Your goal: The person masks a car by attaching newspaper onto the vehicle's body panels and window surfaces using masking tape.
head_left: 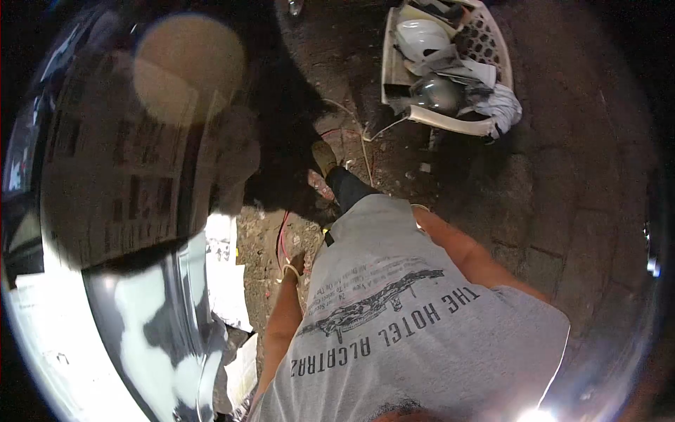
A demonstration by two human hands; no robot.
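My left hand hangs low beside my body, with a pale band at its wrist. It is small and shadowed, so its fingers cannot be made out. Close to it, a red cable or hose runs along the rough ground. My right arm reaches down on the other side, and its hand is hidden behind my grey printed shirt. To the left is a large glossy curved panel, partly covered with newspaper sheets.
A pale plastic chair at the upper right bears a white helmet-like shell, a dark grey rounded shell and cloths. A light cord crosses the ground near my foot. Paving lies at right.
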